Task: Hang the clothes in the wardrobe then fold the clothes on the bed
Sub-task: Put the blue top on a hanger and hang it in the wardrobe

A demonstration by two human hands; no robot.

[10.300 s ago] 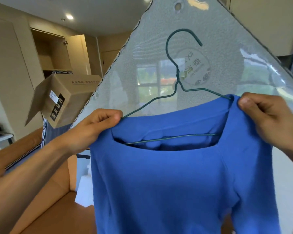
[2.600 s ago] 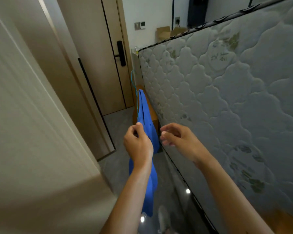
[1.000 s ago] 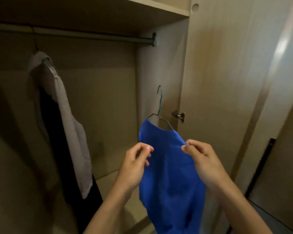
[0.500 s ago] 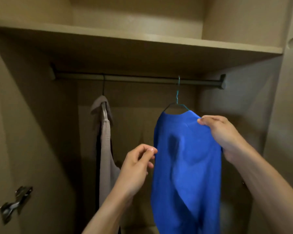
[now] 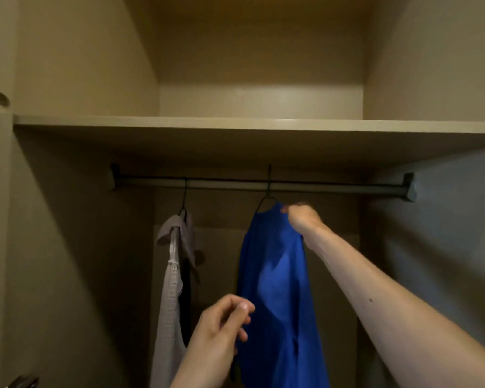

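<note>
Wardrobe interior, dim; rail [image 5: 263, 185] under shelf [image 5: 235, 127]. Blue top [image 5: 275, 275] on hanger, hook over rail mid-span. R hand [image 5: 303, 219] pinching its shoulder just below rail. L hand [image 5: 221, 329] lower, fingers loosely curled, empty. Grey garment [image 5: 171, 275] hangs left along rail. Hanging near done; bed folding left, I'd judge.

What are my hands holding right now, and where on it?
Right hand grips the blue shirt at its right shoulder, near the hanger. Left hand holds nothing.
</note>
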